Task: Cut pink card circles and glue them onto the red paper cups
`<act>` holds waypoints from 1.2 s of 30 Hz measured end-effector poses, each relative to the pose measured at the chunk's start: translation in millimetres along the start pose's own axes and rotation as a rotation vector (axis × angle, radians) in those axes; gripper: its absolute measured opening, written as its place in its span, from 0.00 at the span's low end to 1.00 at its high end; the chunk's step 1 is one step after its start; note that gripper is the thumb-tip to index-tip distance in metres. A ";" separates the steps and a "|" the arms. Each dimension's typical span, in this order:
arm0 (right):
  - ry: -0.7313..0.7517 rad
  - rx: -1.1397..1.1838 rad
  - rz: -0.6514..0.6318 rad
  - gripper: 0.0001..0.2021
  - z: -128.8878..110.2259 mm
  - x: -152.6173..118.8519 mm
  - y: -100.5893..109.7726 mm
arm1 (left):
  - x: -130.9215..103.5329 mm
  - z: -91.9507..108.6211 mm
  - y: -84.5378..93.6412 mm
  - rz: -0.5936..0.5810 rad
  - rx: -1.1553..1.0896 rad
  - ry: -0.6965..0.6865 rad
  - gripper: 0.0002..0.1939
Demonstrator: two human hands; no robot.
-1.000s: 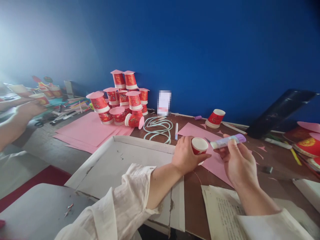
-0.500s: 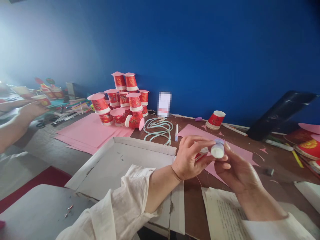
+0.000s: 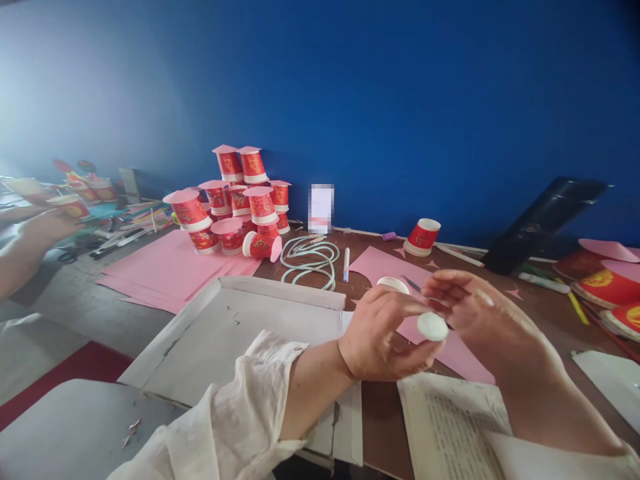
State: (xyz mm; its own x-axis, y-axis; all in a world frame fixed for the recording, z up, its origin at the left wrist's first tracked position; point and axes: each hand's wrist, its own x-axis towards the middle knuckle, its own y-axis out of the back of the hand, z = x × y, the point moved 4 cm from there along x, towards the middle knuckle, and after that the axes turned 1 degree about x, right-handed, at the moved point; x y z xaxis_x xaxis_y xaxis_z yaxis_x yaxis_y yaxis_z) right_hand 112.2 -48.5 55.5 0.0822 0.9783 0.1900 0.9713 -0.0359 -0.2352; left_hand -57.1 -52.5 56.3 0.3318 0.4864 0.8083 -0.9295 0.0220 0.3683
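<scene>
My left hand (image 3: 387, 333) is closed, with thumb and fingers pinching a small white round-ended object (image 3: 433, 327) seen end-on. Its body is hidden, so its kind is unclear. Just right of it is my right hand (image 3: 483, 317), apart from the object, fingers loosely bent and nothing visible in them. Behind my left hand shows the white rim of a paper cup (image 3: 393, 285). A dark thin pointed thing (image 3: 412, 283), partly covered by my right hand, shows over a cut pink sheet (image 3: 373, 263).
Red paper cups with pink discs (image 3: 227, 227) are stacked on the left beside pink sheets (image 3: 155, 270). Near me lie a white box lid (image 3: 280, 300) and a printed booklet (image 3: 440, 420). A coiled cable (image 3: 310, 260), another cup (image 3: 423, 237) and a co-worker's arm (image 3: 30, 247) are also around.
My right hand has come away from the white object and moved up and right. My left hand keeps hold of it, slightly lower. The whole view has shifted a little.
</scene>
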 end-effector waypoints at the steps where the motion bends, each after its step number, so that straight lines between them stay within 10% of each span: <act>1: 0.008 -0.012 -0.064 0.21 -0.8 -2.5 -1.8 | -0.1 -1.4 -0.5 0.007 0.029 0.000 0.11; 14: 0.066 -0.174 -0.330 0.10 0.1 -12.7 -16.6 | 1.7 -19.4 -2.7 0.115 0.203 -0.134 0.10; 36: -0.078 -0.117 -0.251 0.04 8.6 -8.6 -11.3 | 0.1 -26.7 -6.8 -0.051 0.299 -0.112 0.15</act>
State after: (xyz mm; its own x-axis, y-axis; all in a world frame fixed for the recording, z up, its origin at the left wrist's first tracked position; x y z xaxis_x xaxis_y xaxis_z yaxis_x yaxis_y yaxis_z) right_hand 98.6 -54.7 48.4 -0.1775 0.9721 0.1534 0.9786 0.1909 -0.0773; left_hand -55.1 -29.3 41.6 0.4081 0.3919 0.8246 -0.8281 -0.2213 0.5150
